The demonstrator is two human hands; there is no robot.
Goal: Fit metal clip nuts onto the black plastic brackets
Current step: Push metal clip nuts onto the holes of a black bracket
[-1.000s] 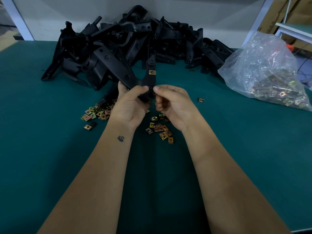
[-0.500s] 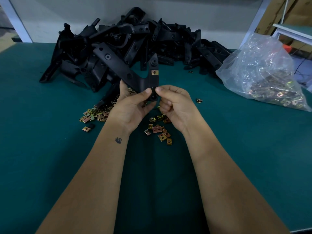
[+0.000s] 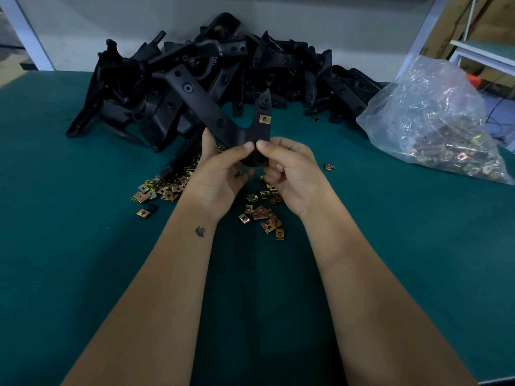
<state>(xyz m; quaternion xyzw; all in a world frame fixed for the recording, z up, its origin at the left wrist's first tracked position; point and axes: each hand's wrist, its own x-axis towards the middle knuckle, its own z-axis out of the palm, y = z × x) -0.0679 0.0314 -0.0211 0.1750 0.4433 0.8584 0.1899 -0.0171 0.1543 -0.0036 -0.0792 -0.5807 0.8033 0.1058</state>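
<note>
Head view: we hold one black bracket (image 3: pixel 223 121) above the table, long arm rising up-left. Left hand (image 3: pixel 220 174) grips its base; right hand (image 3: pixel 289 174) pinches alongside, thumbs nearly touching. One clip nut (image 3: pixel 264 118) fitted; loose clip nuts (image 3: pixel 263 215) directly beneath, nearer the right hand.

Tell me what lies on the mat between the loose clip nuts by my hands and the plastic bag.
In the head view, one stray clip nut lies on the green mat between the loose clip nuts and plastic bag; otherwise bare.

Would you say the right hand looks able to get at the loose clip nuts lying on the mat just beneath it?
Probably yes: the loose clip nuts lie uncovered below the right hand, but it pinches the black bracket now and must let go first.
</note>
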